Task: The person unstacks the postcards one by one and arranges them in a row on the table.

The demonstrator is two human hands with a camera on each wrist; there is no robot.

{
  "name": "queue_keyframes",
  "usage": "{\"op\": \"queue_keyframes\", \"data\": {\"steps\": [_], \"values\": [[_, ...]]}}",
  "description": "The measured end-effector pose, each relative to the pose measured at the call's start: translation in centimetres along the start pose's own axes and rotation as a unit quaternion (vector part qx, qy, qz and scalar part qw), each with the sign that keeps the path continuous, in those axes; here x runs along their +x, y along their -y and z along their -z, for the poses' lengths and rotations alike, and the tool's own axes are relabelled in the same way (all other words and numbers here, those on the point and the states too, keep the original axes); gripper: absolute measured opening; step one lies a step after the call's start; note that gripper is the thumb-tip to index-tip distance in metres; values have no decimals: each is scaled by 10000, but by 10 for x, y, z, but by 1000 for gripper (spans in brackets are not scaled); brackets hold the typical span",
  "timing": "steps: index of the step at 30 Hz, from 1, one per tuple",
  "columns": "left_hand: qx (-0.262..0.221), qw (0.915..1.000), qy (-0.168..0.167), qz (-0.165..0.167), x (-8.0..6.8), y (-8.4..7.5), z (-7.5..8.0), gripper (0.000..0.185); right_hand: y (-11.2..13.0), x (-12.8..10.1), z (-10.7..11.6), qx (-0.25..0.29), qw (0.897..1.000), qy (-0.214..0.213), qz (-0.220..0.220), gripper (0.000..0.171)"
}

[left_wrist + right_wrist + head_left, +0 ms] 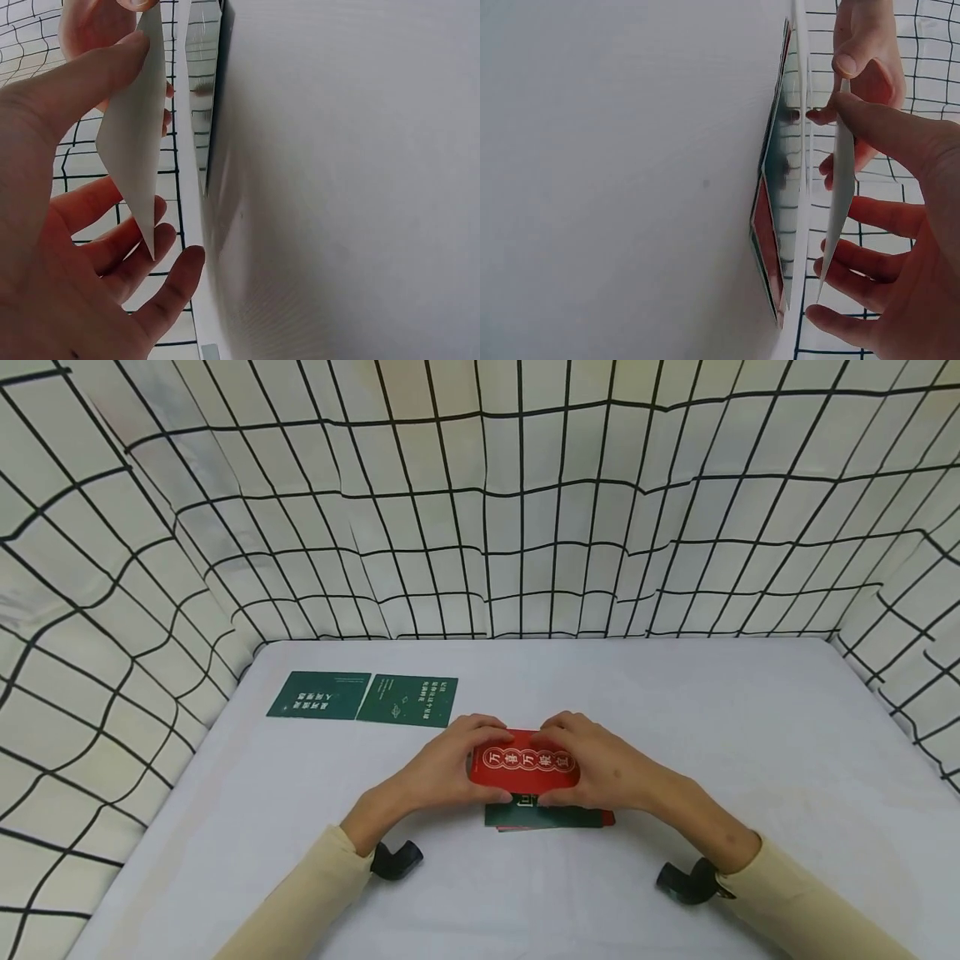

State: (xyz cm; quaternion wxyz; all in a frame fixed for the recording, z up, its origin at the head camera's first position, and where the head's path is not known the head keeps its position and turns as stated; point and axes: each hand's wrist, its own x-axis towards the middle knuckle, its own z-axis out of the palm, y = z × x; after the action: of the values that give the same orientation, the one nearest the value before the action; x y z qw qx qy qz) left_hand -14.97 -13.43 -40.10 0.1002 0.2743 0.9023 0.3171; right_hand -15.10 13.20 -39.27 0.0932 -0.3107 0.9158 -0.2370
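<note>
Both hands hold a red card (525,772) with pale lettering in a row of ringed shapes, level above the table. My left hand (447,766) pinches its left end between thumb and fingers; my right hand (603,767) does the same at the right end. From below, the card's plain pale underside (135,135) shows in the left wrist view. Beneath it on the table lies a small uneven stack of cards (558,816), green on top with red edges poking out. The raised card and the hands hide part of that stack.
Two green cards with white print, a left one (322,695) and a right one (408,700), lie side by side at the back left of the white-covered table (712,710). A black wire grid (517,552) over white cloth encloses the back and sides.
</note>
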Motion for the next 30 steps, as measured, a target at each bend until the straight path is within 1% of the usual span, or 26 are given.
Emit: {"op": "queue_keyframes", "data": {"steps": [6,13,16,19,23,26,30], "values": [[26,9999,-111,34,1,2,0,76,-5,-1,1,-58,10000,-13,-65,78],[93,9998,-191,67,2,3,0,75,-5,0,3,-68,9999,-65,-64,73],[296,9994,-156,68,2,2,1,75,-4,1,3,-83,9999,-69,-97,73],[605,9981,-101,4,2,-2,3,76,-2,2,3,-100,9998,-51,-145,72],[870,9962,46,7,1,-8,6,79,-1,3,2,-134,9997,-48,-191,71],[882,9959,189,105,0,-10,7,81,0,4,2,-156,9996,-44,-216,72],[729,9966,345,182,-1,-13,8,82,1,5,0,-122,9996,-21,-257,73]]}}
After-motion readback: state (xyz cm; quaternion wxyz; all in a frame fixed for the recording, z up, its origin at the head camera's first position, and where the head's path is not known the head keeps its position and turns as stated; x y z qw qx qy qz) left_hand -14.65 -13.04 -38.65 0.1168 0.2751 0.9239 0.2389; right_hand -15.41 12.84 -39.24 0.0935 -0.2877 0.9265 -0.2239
